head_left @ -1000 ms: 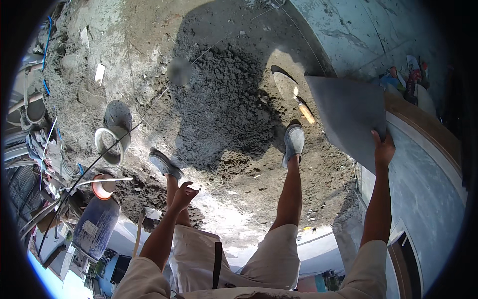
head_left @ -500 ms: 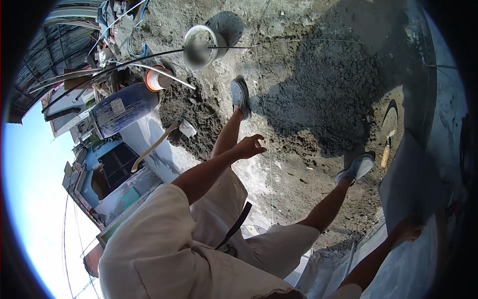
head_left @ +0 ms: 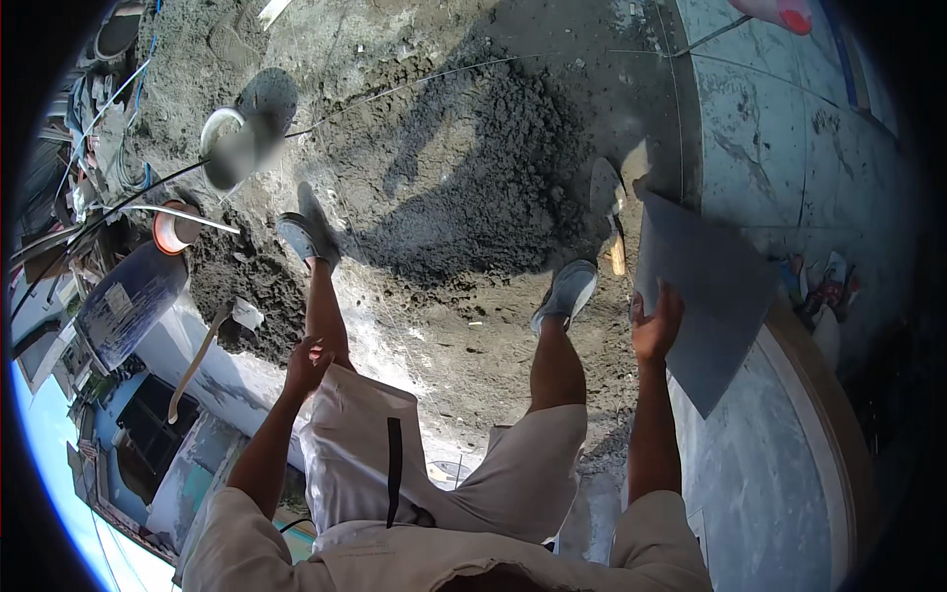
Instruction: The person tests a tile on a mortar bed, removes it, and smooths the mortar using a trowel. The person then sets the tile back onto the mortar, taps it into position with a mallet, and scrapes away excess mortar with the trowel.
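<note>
My right hand (head_left: 658, 324) grips the left edge of a large square grey tile (head_left: 702, 281), with the thumb at the edge and the fingers over its face. The tile is tilted, one corner pointing toward me. My left hand (head_left: 310, 367) hangs above my left knee, fingers loosely curled and a little apart, with nothing seen in it. Just left of the tile, a trowel with a wooden handle (head_left: 618, 253) lies on the ground. Beyond my feet spreads a broad bed of wet grey mortar (head_left: 464, 187).
A pale bucket (head_left: 223, 148) stands at far left, partly blurred, near an orange-rimmed container (head_left: 176, 228) and a blue drum (head_left: 128, 306). A wooden-handled hoe (head_left: 202, 360) rests by a dark mortar heap (head_left: 252, 296). Thin string (head_left: 424, 77) crosses the mortar. Pale laid tiles (head_left: 755, 148) border it on the right.
My view has turned to the right. The tile has come in closer beside the trowel, with my right hand still on it. My left hand has drawn back toward my knee.
</note>
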A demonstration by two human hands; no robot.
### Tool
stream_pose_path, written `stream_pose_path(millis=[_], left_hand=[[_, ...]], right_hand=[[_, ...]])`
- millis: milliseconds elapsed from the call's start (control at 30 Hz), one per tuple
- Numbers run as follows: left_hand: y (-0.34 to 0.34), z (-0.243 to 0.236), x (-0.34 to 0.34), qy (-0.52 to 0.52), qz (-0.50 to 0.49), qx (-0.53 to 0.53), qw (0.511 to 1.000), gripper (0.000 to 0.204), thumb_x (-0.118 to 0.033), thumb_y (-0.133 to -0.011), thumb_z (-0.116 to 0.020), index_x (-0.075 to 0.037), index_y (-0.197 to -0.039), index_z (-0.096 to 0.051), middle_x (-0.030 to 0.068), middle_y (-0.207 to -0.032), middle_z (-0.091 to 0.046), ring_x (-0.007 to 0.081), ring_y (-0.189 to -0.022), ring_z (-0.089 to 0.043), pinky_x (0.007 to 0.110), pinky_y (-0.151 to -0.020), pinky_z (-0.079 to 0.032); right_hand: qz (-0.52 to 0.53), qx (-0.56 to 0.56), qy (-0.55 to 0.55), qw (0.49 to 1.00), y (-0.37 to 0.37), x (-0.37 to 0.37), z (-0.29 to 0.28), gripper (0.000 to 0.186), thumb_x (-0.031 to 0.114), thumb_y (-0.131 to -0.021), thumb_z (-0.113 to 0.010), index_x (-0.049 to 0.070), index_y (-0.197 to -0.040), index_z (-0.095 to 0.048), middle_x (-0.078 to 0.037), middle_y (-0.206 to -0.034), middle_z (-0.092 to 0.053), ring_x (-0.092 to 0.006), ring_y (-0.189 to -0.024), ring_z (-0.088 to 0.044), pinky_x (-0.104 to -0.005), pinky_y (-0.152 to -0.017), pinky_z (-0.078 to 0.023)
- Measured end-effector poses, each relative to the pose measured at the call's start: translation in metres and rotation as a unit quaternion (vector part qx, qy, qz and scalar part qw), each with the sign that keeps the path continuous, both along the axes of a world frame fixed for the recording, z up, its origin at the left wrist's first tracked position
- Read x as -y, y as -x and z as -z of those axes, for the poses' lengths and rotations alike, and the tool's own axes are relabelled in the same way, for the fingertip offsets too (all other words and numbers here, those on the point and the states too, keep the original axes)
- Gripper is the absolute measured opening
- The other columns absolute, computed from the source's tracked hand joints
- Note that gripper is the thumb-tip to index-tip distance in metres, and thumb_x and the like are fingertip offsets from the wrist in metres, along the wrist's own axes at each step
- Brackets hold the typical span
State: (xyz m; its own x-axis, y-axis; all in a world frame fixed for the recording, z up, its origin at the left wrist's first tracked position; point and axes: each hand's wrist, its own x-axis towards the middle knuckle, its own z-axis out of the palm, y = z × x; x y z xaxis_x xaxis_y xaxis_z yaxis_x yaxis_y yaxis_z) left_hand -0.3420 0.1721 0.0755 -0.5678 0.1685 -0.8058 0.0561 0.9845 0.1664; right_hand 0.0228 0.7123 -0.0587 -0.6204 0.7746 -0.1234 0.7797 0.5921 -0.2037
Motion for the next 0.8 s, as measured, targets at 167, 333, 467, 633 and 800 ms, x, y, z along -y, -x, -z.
stream_pose_path(millis=[167, 333, 467, 633, 800], left_hand=[[-0.101, -0.066, -0.011, 0.059, 0.052, -0.14, 0.987, 0.06, -0.021, -0.075, -0.076, -0.006, -0.126, -0.049, 0.0211, -0.12, -0.052, 0.0378, -0.113, -0.051, 0.047, -0.097, -0.043], [-0.154, -0.078, 0.016, 0.138, 0.043, -0.114, 0.983, 0.069, -0.022, -0.07, -0.078, -0.007, -0.129, -0.046, 0.0219, -0.131, -0.043, 0.0406, -0.122, -0.042, 0.05, -0.103, -0.036], [-0.174, -0.065, 0.123, 0.177, -0.042, -0.066, 0.981, 0.072, -0.026, -0.068, -0.077, -0.008, -0.13, -0.046, 0.0188, -0.135, -0.041, 0.04, -0.124, -0.039, 0.051, -0.104, -0.034], [-0.154, -0.048, 0.226, 0.15, -0.141, -0.042, 0.978, 0.061, -0.029, -0.072, -0.073, -0.01, -0.126, -0.052, 0.0137, -0.133, -0.047, 0.0346, -0.124, -0.043, 0.05, -0.103, -0.036], [-0.162, -0.054, 0.394, 0.058, -0.268, -0.081, 0.958, 0.062, -0.03, -0.072, -0.073, -0.008, -0.126, -0.052, 0.0149, -0.129, -0.05, 0.0353, -0.12, -0.048, 0.048, -0.101, -0.04]], right_hand=[[0.029, 0.198, 0.182, 0.963, 0.026, -0.018, 0.16, 0.065, 0.037, -0.081, -0.072, 0.003, -0.131, -0.049, -0.02, -0.126, -0.054, -0.0379, -0.116, -0.052, -0.047, -0.092, -0.047], [0.043, 0.155, 0.14, 0.977, 0.012, -0.032, 0.246, 0.053, 0.027, -0.088, -0.064, 0.001, -0.131, -0.045, -0.026, -0.113, -0.062, -0.0433, -0.105, -0.059, -0.0477, -0.086, -0.048], [0.046, 0.145, 0.185, 0.971, 0.036, 0.027, 0.188, 0.046, 0.031, -0.087, -0.066, -0.001, -0.119, -0.056, -0.025, -0.108, -0.065, -0.0434, -0.1, -0.061, -0.0466, -0.084, -0.047], [-0.079, 0.167, 0.097, 0.978, 0.018, 0.065, 0.061, 0.056, 0.028, -0.089, -0.068, -0.006, -0.128, -0.049, -0.026, -0.125, -0.057, -0.0412, -0.113, -0.056, -0.0422, -0.096, -0.044], [-0.116, 0.299, 0.31, 0.895, 0.136, 0.292, -0.059, 0.057, 0.027, -0.083, -0.069, 0.001, -0.128, -0.046, -0.025, -0.111, -0.06, -0.0413, -0.104, -0.059, -0.0445, -0.088, -0.046]])
